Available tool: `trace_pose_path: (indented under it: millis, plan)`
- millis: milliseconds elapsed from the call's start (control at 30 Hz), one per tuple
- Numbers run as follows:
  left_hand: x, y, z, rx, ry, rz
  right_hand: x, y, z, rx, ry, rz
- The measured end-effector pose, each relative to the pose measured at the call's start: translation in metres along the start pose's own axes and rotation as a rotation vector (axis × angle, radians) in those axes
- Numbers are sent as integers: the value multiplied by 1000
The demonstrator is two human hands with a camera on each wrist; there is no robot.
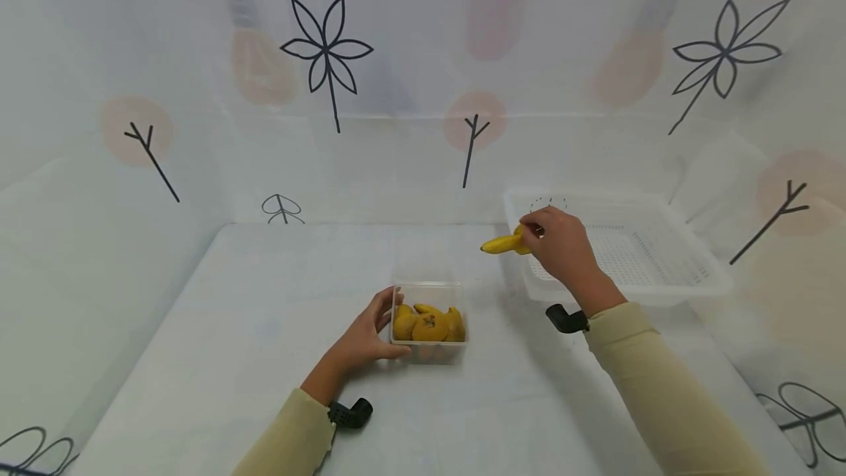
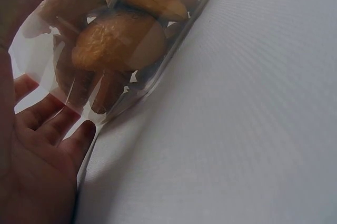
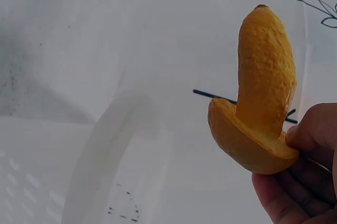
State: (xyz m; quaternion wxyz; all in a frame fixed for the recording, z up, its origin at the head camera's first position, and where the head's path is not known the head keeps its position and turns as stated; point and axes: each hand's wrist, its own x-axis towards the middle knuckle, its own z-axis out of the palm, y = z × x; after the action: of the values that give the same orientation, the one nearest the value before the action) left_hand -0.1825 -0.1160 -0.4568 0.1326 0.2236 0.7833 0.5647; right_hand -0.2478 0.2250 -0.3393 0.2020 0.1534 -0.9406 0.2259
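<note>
My left hand [image 1: 368, 330] grips the left side of a clear plastic box [image 1: 429, 287], thumb at the near side and fingers round the far side. Inside lie several yellow toy fruits [image 1: 431, 327], one round with a brown mark on top, others long and curved. Through the box wall, the left wrist view shows the fruits [image 2: 118, 39] close up. Up and to the right, my right hand [image 1: 560, 244] pinches a yellow banana-shaped toy fruit [image 3: 266, 71] with a second curved lobe at its base. It is held in the air by the near left part of a white basket [image 1: 694, 290].
The white basket with a slotted floor stands at the back right of the white table [image 1: 264, 358]. Behind the table and at its sides hangs a pale cloth [image 1: 396, 167] printed with flowers and twigs.
</note>
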Motion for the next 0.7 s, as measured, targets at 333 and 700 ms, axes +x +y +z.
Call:
trace_pose_path:
  millis: [333, 700]
  plan:
    - [1, -3, 3, 9, 1, -9, -1, 29, -10, -47, -2, 105]
    - [0, -4, 7, -2, 9, -13, -5, 55, -20, -64, -46, 245]
